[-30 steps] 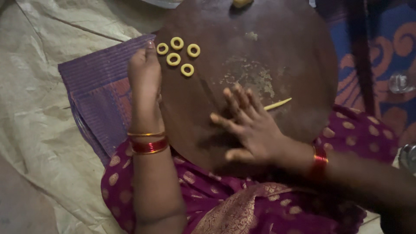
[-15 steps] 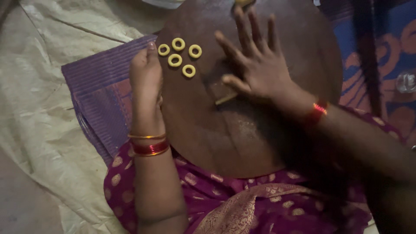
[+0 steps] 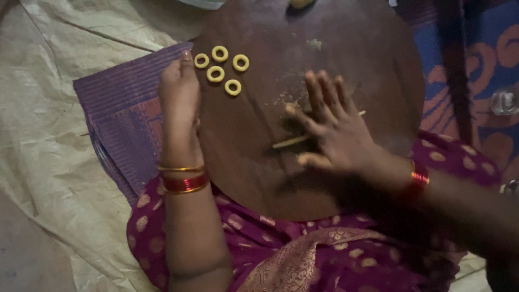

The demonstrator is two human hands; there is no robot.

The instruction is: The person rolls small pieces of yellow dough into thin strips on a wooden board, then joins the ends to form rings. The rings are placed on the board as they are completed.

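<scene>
Dough strip (image 3: 289,142) sits under your flat right hand (image 3: 338,132) on the round wooden board (image 3: 259,178), fingers spread, grip released. Your left hand (image 3: 179,92) rests at the board's edge, loosely curled, holding nothing, just beside five dough rings (image 3: 221,67).

The right hand (image 3: 338,132) lay flat, fingers spread, on a thin dough strip (image 3: 292,141) across the round board (image 3: 259,178). The left hand (image 3: 179,92) rested at the edge beside five rings (image 3: 221,68).
</scene>
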